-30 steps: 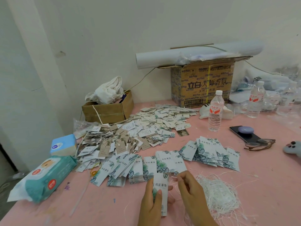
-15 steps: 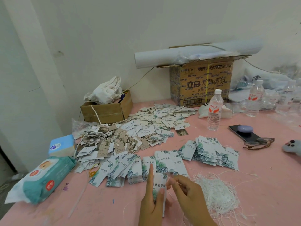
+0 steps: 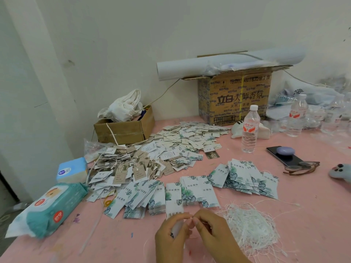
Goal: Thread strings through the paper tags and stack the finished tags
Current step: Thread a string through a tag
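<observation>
white wall behind a pink counter (image 3: 313, 215) strewn with leaf-printed paper tags (image 3: 245, 179); both hands, left (image 3: 171, 235) and right (image 3: 215, 231), pinch one tag (image 3: 173, 213) together.

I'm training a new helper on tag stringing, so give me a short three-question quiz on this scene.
1. True or false: the left hand grips a paper tag.
2. Multiple choice: the pile of loose strings lies A) left of the left hand, B) right of the right hand, C) between the two hands.
3. Fill in: the glasses lie against the near end of the dark ____.
Key: 1 true. 2 B. 3 phone.
</observation>
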{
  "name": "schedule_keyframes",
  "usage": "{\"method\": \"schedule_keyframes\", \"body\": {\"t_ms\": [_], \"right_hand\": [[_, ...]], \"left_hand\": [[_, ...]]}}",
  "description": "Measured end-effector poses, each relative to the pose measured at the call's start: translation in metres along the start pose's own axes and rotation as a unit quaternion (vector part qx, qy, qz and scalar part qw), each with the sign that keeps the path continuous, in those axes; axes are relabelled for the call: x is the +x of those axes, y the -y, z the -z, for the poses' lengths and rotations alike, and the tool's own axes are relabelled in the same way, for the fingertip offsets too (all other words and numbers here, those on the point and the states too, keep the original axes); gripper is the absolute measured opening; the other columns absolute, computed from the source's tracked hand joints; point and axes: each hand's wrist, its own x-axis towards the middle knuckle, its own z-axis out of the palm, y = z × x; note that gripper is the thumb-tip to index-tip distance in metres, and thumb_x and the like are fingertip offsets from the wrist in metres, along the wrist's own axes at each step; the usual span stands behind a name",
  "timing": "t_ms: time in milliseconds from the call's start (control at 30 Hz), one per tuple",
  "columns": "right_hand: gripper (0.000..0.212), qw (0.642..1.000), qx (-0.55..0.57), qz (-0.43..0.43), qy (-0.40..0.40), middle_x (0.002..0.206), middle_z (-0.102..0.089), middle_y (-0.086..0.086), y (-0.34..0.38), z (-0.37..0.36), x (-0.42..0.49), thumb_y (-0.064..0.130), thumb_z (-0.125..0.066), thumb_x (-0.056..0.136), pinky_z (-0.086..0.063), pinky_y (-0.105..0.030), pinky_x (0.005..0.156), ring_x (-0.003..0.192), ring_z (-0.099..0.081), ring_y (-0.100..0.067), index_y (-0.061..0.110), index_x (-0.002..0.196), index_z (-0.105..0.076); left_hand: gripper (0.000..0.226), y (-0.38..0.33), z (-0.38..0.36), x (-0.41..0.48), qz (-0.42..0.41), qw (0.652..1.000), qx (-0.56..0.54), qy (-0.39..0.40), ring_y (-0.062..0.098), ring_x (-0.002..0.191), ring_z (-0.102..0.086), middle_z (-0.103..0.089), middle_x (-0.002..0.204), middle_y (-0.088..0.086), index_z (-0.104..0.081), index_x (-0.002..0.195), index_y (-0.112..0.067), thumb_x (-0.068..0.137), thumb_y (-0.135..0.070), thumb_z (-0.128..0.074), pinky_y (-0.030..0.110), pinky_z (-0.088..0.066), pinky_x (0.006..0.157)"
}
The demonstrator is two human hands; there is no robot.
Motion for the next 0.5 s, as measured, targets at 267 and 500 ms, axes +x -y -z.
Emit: {"method": "schedule_keyframes", "body": {"t_ms": [267, 500], "right_hand": [[0.02, 0.999, 0.01, -0.022, 0.027, 0.067, -0.059, 0.014, -0.0013, 0.0, -0.0011, 0.031, -0.057, 0.095, -0.032, -0.014, 0.055, 0.059, -0.049, -0.003, 0.028, 0.077, -0.064], [0.012, 0.989, 0.103, -0.103, -0.022, 0.055, -0.038, 0.007, 0.0036, -0.003, -0.0026, 0.034, -0.063, 0.091, -0.027, -0.023, 0.052, 0.054, -0.033, -0.007, 0.028, 0.08, -0.065]], "left_hand": [[0.006, 0.0023, -0.0013, -0.0006, -0.023, 1.0, 0.015, 0.001, 0.023, 0.061, -0.068, -0.074, 0.083, 0.004, -0.075, 0.074, -0.026, 0.077, -0.021, -0.075, 0.026, -0.055, 0.056], [0.027, 0.005, -0.0022, -0.0004, -0.015, 0.998, 0.061, 0.001, 0.017, 0.064, -0.071, -0.073, 0.087, -0.005, -0.071, 0.077, -0.031, 0.087, -0.006, -0.07, 0.019, -0.053, 0.057]]}}
